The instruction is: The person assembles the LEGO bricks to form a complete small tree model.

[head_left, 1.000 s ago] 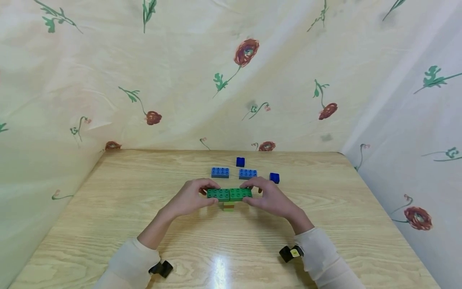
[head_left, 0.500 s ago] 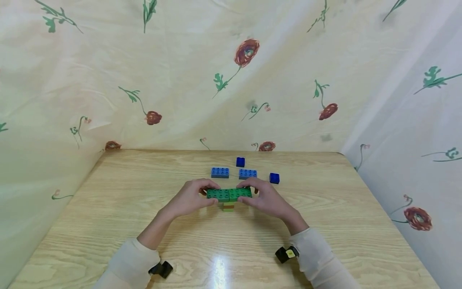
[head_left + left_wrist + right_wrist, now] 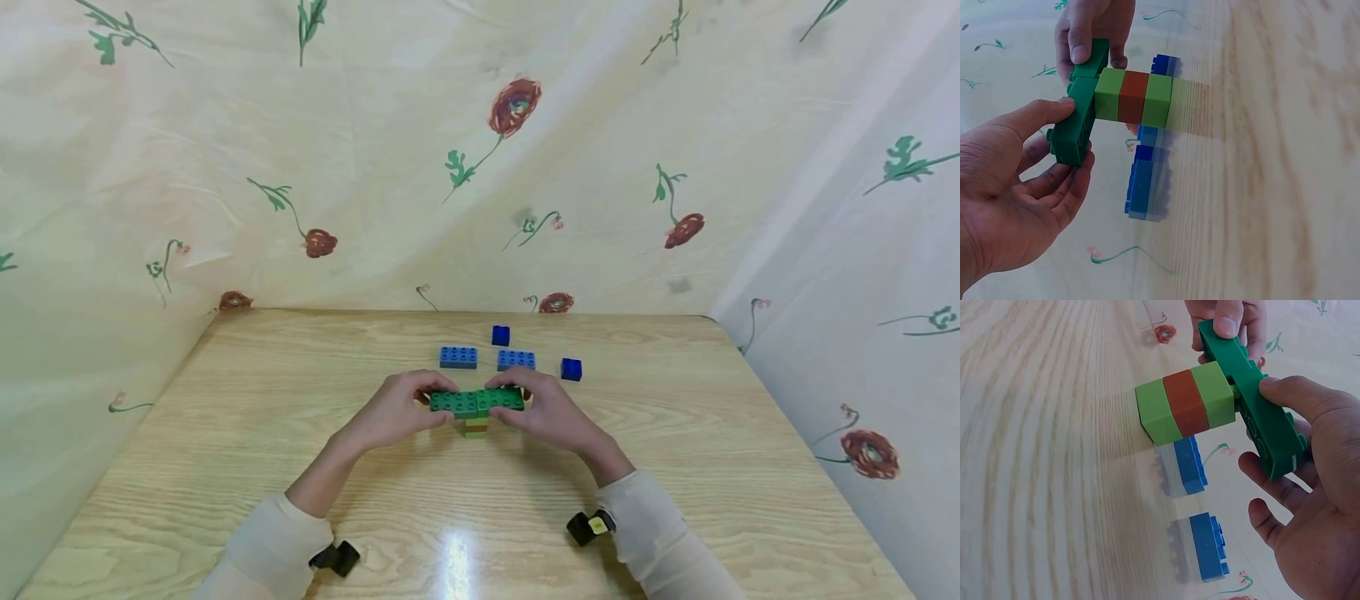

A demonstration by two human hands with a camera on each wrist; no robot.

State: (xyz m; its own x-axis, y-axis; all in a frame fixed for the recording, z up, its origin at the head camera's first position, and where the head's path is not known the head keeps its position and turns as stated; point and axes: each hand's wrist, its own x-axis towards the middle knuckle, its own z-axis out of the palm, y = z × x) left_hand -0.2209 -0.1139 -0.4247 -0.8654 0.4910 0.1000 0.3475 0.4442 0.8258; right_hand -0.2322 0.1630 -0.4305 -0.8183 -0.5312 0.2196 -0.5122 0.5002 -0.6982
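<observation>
Green uppermost, with left green brick [image 3: 454,404] pinched in left hand [image 3: 405,407] and right green brick [image 3: 497,401] in right hand [image 3: 551,410], best press both evenly onto the lime-and-brown stack [image 3: 1185,404] (midway between side edges of the desk [image 3: 405,500]), keeping ends level.

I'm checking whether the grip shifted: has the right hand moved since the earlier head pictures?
Yes: the right hand has moved slightly left, farther from the stationary rightmost blue brick and inward along its green brick.
</observation>
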